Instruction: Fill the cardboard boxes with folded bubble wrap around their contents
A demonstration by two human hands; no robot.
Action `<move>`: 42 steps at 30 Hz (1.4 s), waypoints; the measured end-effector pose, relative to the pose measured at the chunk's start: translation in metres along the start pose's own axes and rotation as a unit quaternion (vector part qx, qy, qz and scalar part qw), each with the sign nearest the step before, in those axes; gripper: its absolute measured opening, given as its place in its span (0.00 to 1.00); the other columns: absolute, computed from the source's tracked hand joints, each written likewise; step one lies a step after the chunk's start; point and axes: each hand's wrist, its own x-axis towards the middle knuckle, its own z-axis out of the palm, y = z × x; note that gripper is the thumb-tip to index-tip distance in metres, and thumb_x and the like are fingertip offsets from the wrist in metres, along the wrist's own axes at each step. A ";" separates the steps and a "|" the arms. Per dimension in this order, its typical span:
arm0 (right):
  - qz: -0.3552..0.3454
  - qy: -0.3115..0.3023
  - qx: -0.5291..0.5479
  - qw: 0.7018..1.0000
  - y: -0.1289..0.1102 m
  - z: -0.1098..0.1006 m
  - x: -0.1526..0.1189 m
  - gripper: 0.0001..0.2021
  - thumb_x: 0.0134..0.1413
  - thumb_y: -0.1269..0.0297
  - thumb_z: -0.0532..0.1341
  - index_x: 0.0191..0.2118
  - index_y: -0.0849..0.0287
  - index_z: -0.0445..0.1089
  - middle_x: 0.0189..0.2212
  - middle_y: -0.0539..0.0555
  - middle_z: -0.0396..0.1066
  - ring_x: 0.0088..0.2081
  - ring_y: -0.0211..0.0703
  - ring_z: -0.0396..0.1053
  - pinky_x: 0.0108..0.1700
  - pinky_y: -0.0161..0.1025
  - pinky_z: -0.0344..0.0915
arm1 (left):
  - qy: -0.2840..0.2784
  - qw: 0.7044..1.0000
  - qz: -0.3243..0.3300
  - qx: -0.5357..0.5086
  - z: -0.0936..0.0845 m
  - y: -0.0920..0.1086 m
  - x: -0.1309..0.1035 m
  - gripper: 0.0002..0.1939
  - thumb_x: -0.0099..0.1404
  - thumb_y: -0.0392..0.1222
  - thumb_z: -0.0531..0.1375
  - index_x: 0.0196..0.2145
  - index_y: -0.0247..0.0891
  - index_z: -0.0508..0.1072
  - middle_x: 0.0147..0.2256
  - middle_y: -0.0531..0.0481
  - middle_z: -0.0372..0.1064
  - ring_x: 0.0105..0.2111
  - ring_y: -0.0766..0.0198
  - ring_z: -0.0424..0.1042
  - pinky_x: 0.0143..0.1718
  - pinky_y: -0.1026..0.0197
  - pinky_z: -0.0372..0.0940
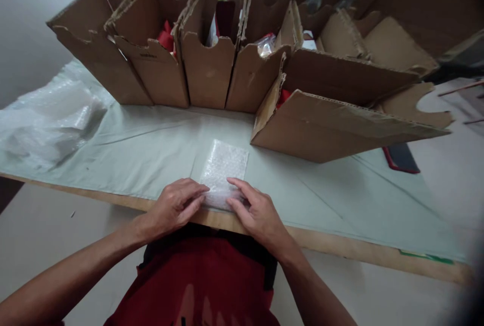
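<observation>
A small sheet of clear bubble wrap [226,164] lies flat near the table's front edge, its lower end folded or rolled over. At the left end of that fold, my left hand [177,202] grips the wrap between fingers and thumb. My right hand [257,210] holds the other end, its fingertips and thumb curled on the film with a small gap between them. Whether anything is under the fold cannot be made out.
Several cardboard bins [212,68] stand in a row at the back, holding packets and bottles. One long cardboard bin [325,129] juts forward at right. A heap of bubble wrap [49,119] sits at left on the pale green cloth [151,134]. A dark red-edged object [401,158] lies right.
</observation>
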 end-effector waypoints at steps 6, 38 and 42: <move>0.001 0.096 -0.077 0.992 0.006 0.017 0.006 0.17 0.66 0.64 0.60 0.58 0.58 0.72 0.35 0.54 0.79 0.34 0.46 0.76 0.39 0.42 0.71 | 0.037 0.995 -0.090 -0.004 0.011 -0.001 0.011 0.12 0.71 0.36 0.59 0.51 0.37 0.74 0.34 0.50 0.74 0.31 0.66 0.72 0.34 0.63 0.71; -0.037 0.109 -0.040 0.993 0.002 0.010 0.009 0.14 0.69 0.65 0.59 0.56 0.58 0.74 0.51 0.57 0.79 0.50 0.51 0.77 0.51 0.48 0.71 | 0.155 0.869 -0.337 -0.326 0.020 0.029 0.008 0.26 0.67 0.49 0.66 0.58 0.37 0.70 0.52 0.40 0.74 0.50 0.54 0.77 0.51 0.50 0.73; 0.042 0.044 0.164 0.985 -0.007 0.015 -0.007 0.15 0.70 0.59 0.58 0.56 0.55 0.74 0.47 0.54 0.80 0.45 0.44 0.78 0.45 0.41 0.75 | 0.117 0.761 -0.382 -0.512 0.038 0.046 0.006 0.28 0.61 0.50 0.70 0.55 0.36 0.73 0.51 0.40 0.76 0.50 0.54 0.76 0.54 0.52 0.72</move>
